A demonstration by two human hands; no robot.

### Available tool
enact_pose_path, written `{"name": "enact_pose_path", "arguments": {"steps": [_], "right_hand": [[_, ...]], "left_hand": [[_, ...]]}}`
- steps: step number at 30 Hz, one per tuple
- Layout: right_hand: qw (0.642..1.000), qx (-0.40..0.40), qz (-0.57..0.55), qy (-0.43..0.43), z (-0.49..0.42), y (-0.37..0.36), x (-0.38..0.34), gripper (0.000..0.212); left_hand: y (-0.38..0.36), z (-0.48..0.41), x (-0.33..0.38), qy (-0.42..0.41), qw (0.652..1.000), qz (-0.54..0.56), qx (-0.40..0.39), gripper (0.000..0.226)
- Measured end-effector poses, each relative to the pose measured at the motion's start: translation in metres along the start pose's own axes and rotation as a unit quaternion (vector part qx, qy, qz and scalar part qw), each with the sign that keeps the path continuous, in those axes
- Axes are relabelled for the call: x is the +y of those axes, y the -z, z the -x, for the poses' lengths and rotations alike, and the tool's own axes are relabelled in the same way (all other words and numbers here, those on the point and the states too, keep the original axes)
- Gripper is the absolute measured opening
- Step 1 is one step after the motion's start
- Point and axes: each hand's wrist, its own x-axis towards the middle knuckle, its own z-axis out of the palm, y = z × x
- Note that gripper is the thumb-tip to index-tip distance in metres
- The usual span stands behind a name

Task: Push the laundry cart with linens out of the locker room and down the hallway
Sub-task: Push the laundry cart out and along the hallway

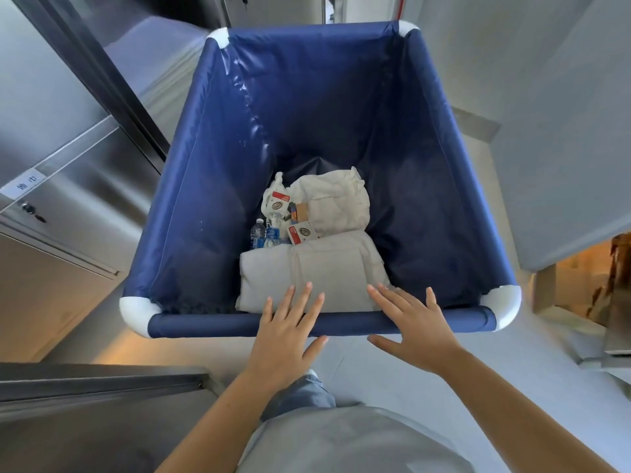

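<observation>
A blue fabric laundry cart [205, 326] with white corner joints fills the middle of the view. At its bottom lie folded pale linens [327, 268], a crumpled cream cloth [338, 203], plastic water bottles [264, 232] and small red-and-white cartons [300, 233]. My left hand [285, 331] rests flat over the near blue rail, fingers spread, thumb below the rail. My right hand [415, 327] lies over the same rail to the right, fingers also spread and pointing up-left. Neither hand is curled around the bar.
Stainless steel cabinets [68, 186] with a label and lock stand close on the left. A steel ledge [102, 380] is at lower left. A grey wall panel [563, 148] is on the right, a wooden area [580, 285] beyond. Grey floor [368, 367] lies underfoot.
</observation>
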Motion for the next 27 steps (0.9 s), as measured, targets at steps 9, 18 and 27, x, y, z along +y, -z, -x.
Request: {"name": "enact_pose_path", "arguments": {"steps": [9,18,27], "right_hand": [[0.994,-0.085,0.03,-0.065,-0.008,0.007,0.036,0.092],[0.994,-0.098,0.012,-0.04,-0.001,0.005,0.032,0.088],[0.994,-0.081,0.064,0.031,0.001,-0.003,0.024,0.086]], "left_hand": [[-0.009,-0.027,-0.033,0.008,0.998,-0.039,-0.057,0.088],[-0.007,-0.027,-0.025,-0.043,0.998,-0.048,-0.029,0.087],[-0.011,-0.022,-0.03,-0.078,0.994,-0.073,-0.029,0.094]]}}
